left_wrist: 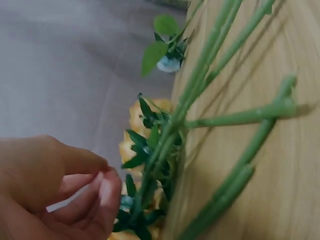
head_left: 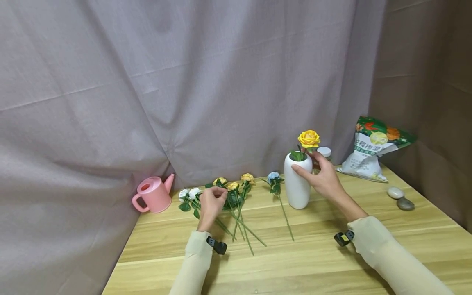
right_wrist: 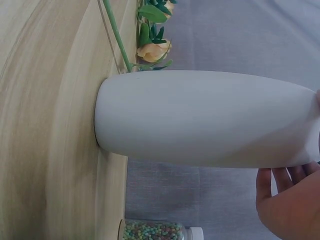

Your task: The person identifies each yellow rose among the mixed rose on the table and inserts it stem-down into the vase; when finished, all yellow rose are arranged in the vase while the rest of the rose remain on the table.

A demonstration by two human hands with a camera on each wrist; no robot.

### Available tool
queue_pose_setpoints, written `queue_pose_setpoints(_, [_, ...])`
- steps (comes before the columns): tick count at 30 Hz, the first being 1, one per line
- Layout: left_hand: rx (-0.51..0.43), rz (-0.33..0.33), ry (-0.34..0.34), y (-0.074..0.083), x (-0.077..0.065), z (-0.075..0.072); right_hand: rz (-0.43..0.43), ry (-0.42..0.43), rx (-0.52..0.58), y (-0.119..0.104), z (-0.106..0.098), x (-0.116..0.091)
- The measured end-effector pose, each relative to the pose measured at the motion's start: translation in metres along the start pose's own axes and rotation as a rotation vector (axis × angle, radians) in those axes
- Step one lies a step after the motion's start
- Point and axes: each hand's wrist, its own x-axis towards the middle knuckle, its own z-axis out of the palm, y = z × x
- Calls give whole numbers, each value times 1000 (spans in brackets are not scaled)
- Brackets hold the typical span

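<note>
A white vase [head_left: 297, 188] stands upright with a yellow rose [head_left: 309, 139] above its mouth and green leaves at the rim. My right hand [head_left: 326, 178] grips the vase near the top, thumb in front; the right wrist view shows fingers [right_wrist: 282, 179] against its side. My left hand [head_left: 213, 201] hovers among artificial flowers, between white roses [head_left: 194, 193] and yellow roses [head_left: 233, 186]. From the left wrist, its thumb and forefinger [left_wrist: 107, 172] meet, with nothing visible between them, beside the yellow blooms. Green stems [head_left: 241, 223] cross on the table.
A blue flower [head_left: 273, 176] lies left of the vase. The pink watering can [head_left: 154, 196] is at far left. Behind the vase stands a white-capped jar [head_left: 324, 152] of coloured beads. A printed bag [head_left: 368, 153] and two stones [head_left: 395, 192] sit at right. Grey curtain backs the wooden table.
</note>
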Motion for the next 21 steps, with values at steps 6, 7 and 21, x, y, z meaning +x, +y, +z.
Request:
queue_pose_setpoints(6, [40,-44,-44,-14,-2,1,-7,1,6,1,1,-1])
queue_pose_setpoints(7, [41,-45,-42,-14,-2,1,-8,1,6,0,1,-1])
queue_pose_setpoints(21, [84,-58,-84,-15,-4,14,-12,1,-7,-1,0,1])
